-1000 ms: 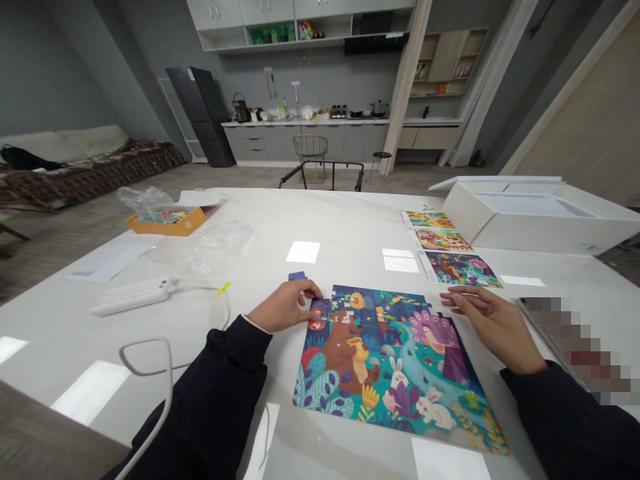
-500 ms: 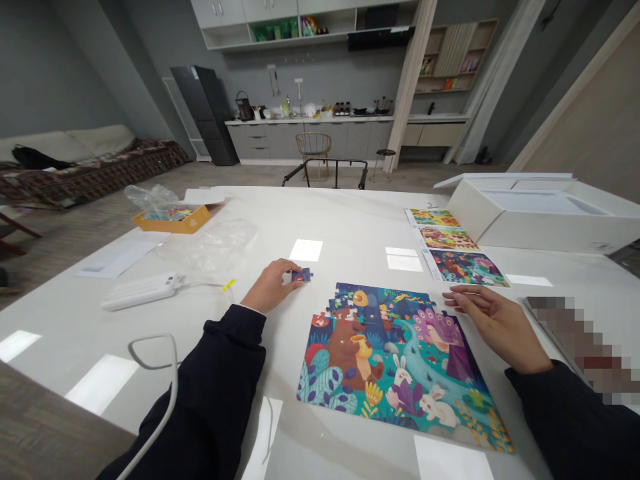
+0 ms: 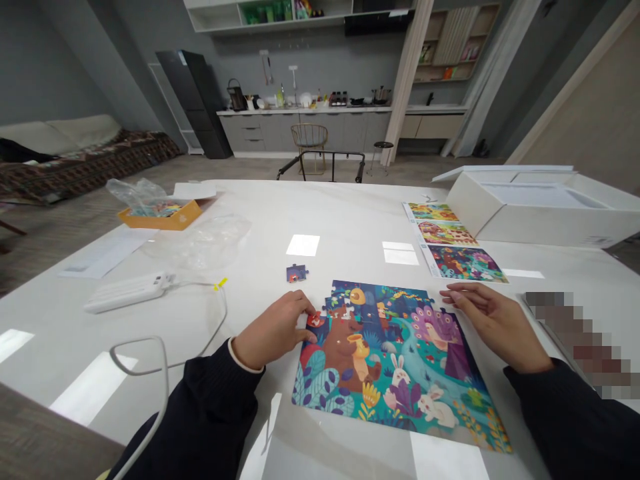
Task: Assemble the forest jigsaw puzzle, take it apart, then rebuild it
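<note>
My left hand (image 3: 277, 327) is at the left edge of a jigsaw puzzle (image 3: 380, 373), its thumb and forefinger apart and their tips resting on the upper left side. The joined pieces show a bear with a honey pot, white rabbits and a purple peacock; the top edge is uneven, with tabs showing. A loose puzzle piece (image 3: 297, 273), dark blue with a reddish figure, lies on the table above my left hand. My right hand (image 3: 493, 323) is beside the puzzle's upper right corner, fingers loosely stretched and holding nothing.
Three picture cards (image 3: 465, 263) lie before an open white box (image 3: 555, 223) at right. At left are an orange box (image 3: 187, 217) with a plastic bag and pieces, clear plastic wrap (image 3: 205, 243), a white power bank (image 3: 127, 292) and its cable (image 3: 163, 373). A pixelated object (image 3: 575, 340) sits far right.
My left hand has let go of the loose piece, leaving it on the table, and has moved down and right to the puzzle's left edge. My right hand has hardly moved.
</note>
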The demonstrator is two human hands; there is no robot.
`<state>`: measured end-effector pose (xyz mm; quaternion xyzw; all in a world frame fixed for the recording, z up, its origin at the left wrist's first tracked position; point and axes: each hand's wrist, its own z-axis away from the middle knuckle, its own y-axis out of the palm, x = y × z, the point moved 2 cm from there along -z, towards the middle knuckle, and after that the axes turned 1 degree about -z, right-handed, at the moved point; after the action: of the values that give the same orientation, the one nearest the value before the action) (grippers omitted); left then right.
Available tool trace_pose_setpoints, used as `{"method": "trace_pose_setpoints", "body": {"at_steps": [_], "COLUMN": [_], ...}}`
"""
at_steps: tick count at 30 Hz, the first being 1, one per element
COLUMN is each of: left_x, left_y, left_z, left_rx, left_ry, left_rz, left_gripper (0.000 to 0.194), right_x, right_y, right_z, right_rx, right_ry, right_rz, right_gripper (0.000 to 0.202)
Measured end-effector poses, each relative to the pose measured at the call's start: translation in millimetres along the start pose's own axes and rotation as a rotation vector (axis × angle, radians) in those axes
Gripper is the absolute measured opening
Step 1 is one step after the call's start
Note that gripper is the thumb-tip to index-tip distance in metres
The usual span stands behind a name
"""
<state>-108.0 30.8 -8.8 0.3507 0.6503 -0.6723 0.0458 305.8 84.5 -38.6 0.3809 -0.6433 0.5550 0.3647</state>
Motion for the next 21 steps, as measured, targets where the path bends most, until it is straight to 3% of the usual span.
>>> {"method": "trace_pose_setpoints", "body": {"at_steps": [6,11,16,21], "left_x": [7,11,26,31], "left_y": [4.9,-1.1,-20.5,-12.3], "left_z": [-4,-6,-15,-18], "left_rx": [-0.003,0.070,-0.170,-0.040], "left_ry": [-0.115,-0.156,-0.247,-0.256], "left_rz": [0.175,0.487,0.656,0.686], "left_gripper": [0.043,0.026,0.029,0.034], "right_x": [7,9,7,13], "right_y": [5,6,4,4], "right_z": [3,4,3,3], "right_rx": [0.021,0.022,0.042,0.067], "right_ry": [-0.019,-0.045,-0.057,-0.063], "right_rz": [0.042,0.077,0.111,0.167], "right_gripper": [0.054,0.054,0.053,0.050]}}
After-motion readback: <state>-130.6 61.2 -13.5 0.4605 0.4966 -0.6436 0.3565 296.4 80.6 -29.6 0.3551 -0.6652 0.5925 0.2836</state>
